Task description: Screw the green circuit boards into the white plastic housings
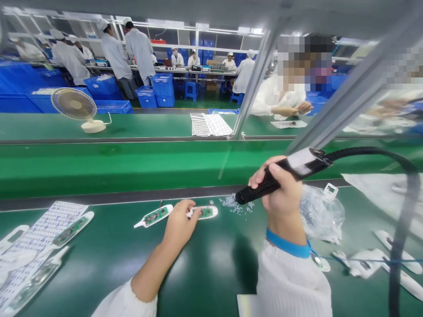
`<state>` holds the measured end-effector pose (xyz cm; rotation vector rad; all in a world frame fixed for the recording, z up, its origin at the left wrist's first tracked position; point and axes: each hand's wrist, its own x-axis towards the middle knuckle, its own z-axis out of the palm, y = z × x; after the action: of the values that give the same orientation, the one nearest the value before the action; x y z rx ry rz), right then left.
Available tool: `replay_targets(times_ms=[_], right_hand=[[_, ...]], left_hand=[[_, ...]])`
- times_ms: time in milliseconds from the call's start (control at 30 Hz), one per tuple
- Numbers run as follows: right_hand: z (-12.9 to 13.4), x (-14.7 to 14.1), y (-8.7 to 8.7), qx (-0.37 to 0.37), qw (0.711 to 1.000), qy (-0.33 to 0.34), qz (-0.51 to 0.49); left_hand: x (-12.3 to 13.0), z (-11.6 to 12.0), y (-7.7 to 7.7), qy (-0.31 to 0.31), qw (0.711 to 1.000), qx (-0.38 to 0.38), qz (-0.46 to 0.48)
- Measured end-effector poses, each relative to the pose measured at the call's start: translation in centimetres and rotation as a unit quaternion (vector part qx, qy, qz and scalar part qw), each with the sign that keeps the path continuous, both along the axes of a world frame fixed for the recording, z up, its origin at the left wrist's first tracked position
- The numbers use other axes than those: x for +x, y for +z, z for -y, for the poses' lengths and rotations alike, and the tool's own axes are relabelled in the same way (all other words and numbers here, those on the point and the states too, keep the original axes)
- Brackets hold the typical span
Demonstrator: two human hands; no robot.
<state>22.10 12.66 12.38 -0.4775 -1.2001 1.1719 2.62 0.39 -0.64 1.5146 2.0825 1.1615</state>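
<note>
My right hand (280, 189) is wrapped round a black electric screwdriver (264, 187), whose tip points down at a heap of small screws (231, 203) on the green table. A blue band circles my right wrist. My left hand (181, 220) has its fingers closed on the left end of a white housing with a green circuit board (207, 213). Just left of that hand lies a second white housing with a circuit board (157, 215), its narrow end pointing left.
A clear bag of screws (322, 213) and white housing parts (365, 263) lie at right. More board-filled housings rest on a patterned sheet (62, 211) at left. Beyond the green belt (115, 167) stand a fan (76, 105) and a metal post. Co-workers sit and stand behind.
</note>
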Motion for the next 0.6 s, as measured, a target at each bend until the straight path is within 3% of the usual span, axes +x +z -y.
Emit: replay_targets(times_ms=[100, 200, 467, 600], right_hand=[[1.4, -2.3, 0.5, -0.004, 0.999, 0.053, 0.005], [2.6, -4.2, 0.4, -0.011, 0.995, 0.098, 0.029], [3.8, -5.8, -0.1, -0.028, 0.986, 0.154, 0.062], [4.1, -6.0, 0.1, -0.027, 0.985, 0.159, 0.066]], left_hand=[[-0.3, 0.1, -0.4, -0.05, 0.993, 0.018, -0.109], [-0.4, 0.1, -0.3, -0.077, 0.984, 0.035, -0.156], [0.5, 0.7, 1.0, -0.149, 0.973, 0.095, -0.15], [0.5, 0.6, 1.0, -0.148, 0.974, 0.1, -0.138]])
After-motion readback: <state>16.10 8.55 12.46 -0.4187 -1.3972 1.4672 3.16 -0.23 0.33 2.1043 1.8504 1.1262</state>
